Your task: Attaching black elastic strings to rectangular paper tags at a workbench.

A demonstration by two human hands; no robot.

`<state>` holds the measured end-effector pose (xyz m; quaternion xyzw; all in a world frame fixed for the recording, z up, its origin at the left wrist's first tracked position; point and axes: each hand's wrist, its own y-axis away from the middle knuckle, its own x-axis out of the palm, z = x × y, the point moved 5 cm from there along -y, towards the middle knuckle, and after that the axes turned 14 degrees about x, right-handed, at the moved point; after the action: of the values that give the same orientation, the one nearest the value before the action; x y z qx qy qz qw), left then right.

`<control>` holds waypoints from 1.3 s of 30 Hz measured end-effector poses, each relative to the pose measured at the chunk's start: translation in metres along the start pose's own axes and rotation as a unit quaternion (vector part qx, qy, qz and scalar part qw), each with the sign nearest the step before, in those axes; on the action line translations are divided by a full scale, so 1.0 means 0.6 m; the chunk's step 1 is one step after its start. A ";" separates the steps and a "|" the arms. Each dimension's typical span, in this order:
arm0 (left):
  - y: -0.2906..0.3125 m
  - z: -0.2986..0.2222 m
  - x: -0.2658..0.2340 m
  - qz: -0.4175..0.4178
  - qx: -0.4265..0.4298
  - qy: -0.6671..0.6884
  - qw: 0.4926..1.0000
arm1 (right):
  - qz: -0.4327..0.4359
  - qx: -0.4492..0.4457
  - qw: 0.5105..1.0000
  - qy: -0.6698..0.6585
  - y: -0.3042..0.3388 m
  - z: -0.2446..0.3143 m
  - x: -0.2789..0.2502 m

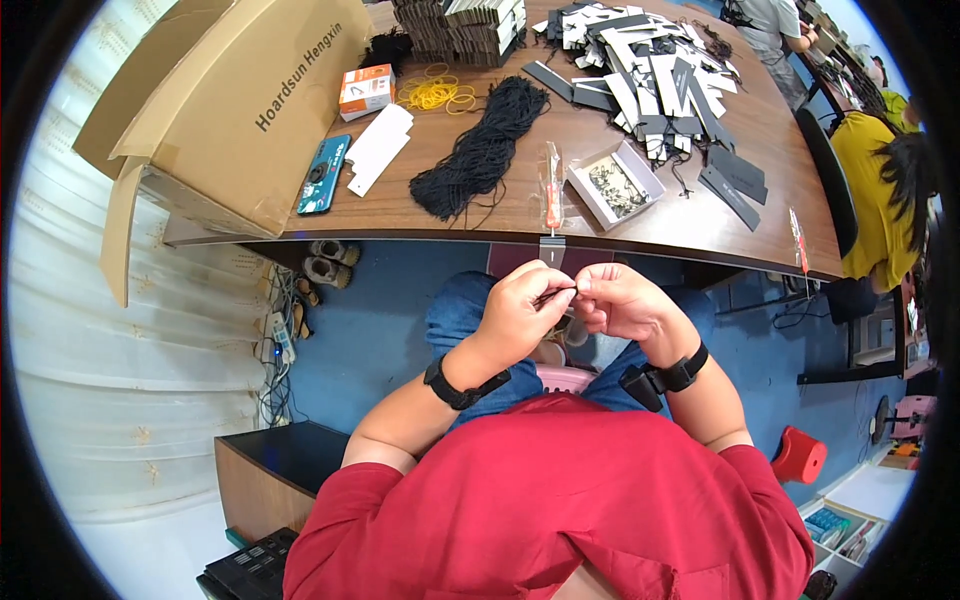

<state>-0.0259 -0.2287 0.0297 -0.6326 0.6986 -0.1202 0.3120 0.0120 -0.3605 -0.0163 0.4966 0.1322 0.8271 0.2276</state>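
Note:
Above my lap, just off the table's front edge, my left hand point(522, 308) and my right hand point(618, 300) meet with their fingertips pinched together. A thin black string point(547, 296) shows between the left fingers and runs to the right fingertips; most of it is hidden. Right ahead, a dark grey strip point(552, 250) sticks out at the table edge, below a red-handled tool in clear wrapping point(553, 195). To its right stands a small white box point(615, 185) holding small metal-looking pieces. A bundle of black strings point(480, 150) lies to its left.
On the table point(380, 215) are a heap of black and white tags point(655, 80), stacked cards point(460, 35), yellow rubber bands point(437, 92), an orange-and-white box point(367, 92), a blue phone point(324, 175) and a large cardboard box point(260, 110). A person in yellow point(870, 190) sits at right.

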 end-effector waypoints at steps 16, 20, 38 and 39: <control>0.012 0.028 0.014 -0.084 -0.156 0.308 0.935 | -0.203 -0.268 0.909 0.246 0.033 0.032 0.051; 0.019 0.040 0.017 -0.093 -0.167 0.310 0.931 | -0.320 -0.305 0.797 0.411 0.054 0.037 0.071; 0.013 0.044 0.050 -0.055 -0.337 0.603 0.721 | -0.343 -0.503 0.624 0.491 0.075 0.041 0.088; 0.013 0.043 0.051 -0.057 -0.339 0.612 0.712 | -0.343 -0.503 0.624 0.490 0.076 0.041 0.088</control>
<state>-0.0172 -0.2509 -0.0036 -0.5227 0.6928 -0.2539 -0.4271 0.0009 -0.3733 0.0558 -0.2556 -0.0518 0.7478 0.6105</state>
